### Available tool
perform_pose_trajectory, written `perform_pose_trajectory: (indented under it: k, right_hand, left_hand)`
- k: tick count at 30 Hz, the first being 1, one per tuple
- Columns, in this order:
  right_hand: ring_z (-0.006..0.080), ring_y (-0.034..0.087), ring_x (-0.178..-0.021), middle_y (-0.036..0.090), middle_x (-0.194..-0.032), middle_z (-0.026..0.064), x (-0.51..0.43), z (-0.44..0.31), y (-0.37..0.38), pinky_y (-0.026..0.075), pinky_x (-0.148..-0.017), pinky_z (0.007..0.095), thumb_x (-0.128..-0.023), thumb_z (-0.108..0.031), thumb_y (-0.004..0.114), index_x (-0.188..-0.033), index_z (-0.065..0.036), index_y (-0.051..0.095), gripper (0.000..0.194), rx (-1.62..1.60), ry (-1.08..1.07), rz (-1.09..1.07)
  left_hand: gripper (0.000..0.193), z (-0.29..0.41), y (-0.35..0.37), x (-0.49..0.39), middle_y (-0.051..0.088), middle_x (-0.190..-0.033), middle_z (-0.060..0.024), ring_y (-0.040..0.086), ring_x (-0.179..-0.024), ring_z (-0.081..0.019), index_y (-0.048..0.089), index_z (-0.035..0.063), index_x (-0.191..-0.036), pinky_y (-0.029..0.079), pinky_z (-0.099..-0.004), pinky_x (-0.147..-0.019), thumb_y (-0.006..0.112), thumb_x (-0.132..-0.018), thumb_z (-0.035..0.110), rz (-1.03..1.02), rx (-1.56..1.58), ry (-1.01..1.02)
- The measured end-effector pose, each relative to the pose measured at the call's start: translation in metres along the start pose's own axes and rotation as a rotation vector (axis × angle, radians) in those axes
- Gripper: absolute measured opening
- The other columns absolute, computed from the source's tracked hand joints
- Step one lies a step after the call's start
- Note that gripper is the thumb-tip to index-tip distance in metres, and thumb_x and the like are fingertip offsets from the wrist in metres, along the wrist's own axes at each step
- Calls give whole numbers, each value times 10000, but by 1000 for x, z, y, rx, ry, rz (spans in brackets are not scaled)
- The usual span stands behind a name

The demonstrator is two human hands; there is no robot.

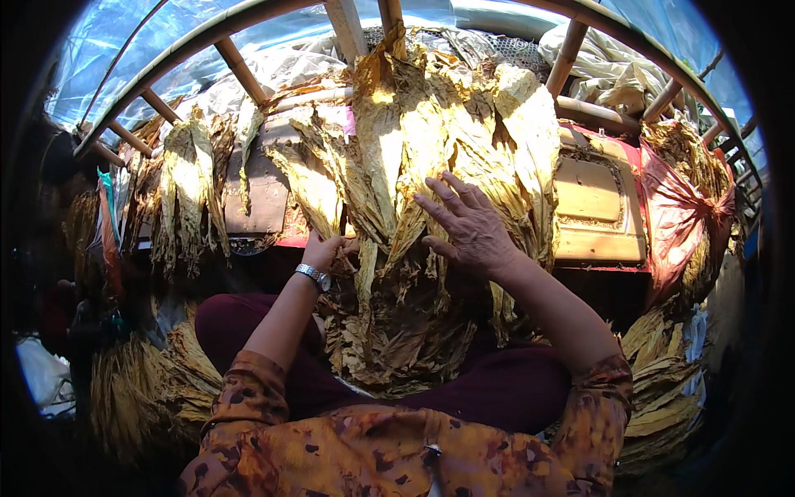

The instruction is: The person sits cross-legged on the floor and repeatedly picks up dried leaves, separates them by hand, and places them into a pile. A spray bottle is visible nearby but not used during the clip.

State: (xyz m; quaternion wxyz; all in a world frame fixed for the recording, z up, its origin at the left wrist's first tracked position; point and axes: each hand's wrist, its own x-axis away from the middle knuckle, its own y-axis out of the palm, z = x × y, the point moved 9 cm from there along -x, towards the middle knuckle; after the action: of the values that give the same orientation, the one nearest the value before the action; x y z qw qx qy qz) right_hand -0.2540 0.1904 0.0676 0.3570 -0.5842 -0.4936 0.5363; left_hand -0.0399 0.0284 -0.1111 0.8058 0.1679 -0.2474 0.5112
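Note:
Long, dried tobacco leaves [404, 149], yellow to brown and crinkled, lie fanned out before me over a low surface, their lower ends hanging over its near edge. My left hand [326, 251], below a metal-banded wristwatch [313, 276], pinches the narrow lower end of a yellow leaf [310, 189] at the left of the spread. Over the middle of the leaves, my right hand [469, 230] has its fingers apart and grips nothing; whether its fingertips touch the leaves I cannot tell. Darker crumpled leaves [397, 348] fill my lap between the folded legs.
A bamboo railing [242, 71] curves along the far side. Another leaf bunch [189, 180] hangs at left. To the right are a tan panel [593, 192] and leaves in a pink plastic wrap [677, 211]. Leaf piles [155, 379] flank me on both sides.

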Motion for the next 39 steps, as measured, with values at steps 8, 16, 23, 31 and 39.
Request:
perform_pose_trajectory:
  k: [8,16,23,31,39]
  right_hand:
    - [185,397,-1263,501,-1283,-1,-2,75,54,257,-1037,476,-770,-145,565,-1085,-150,552,315,294,233,-287]
    - [249,612,-632,600,-694,125,-34,-38,99,491,-623,394,-919,-454,442,-780,-59,604,449,-23,615,-456]
    - [342,616,-779,625,-822,166,-27,-100,159,475,-703,424,-812,-296,623,-950,-42,511,310,-586,817,-80]
    - [183,556,-616,561,-694,81,-54,-41,92,469,-608,343,-822,-140,594,-922,-15,473,200,-619,941,467]
    - [176,585,-805,571,-964,120,-123,-63,136,484,-674,282,-872,-190,604,-1133,20,492,353,-1034,752,295]
  left_hand:
    - [189,-30,-28,3,554,-734,-55,523,-544,-152,495,37,-969,437,-285,-477,556,-799,-19,-76,145,-83]
    - [195,-7,-22,9,595,-725,-14,537,-571,-107,599,26,-880,427,-256,-528,703,-784,161,62,164,72]
    - [222,16,-29,16,633,-772,-37,561,-600,-103,583,-9,-958,446,-244,-534,665,-764,61,40,433,358]
    - [339,-21,-48,23,626,-790,-124,515,-429,-131,393,17,-1046,451,-290,-376,603,-784,65,66,384,1]
    - [399,-33,-28,32,644,-877,-47,606,-711,-134,557,25,-1104,497,-273,-622,707,-804,242,-2,442,169]
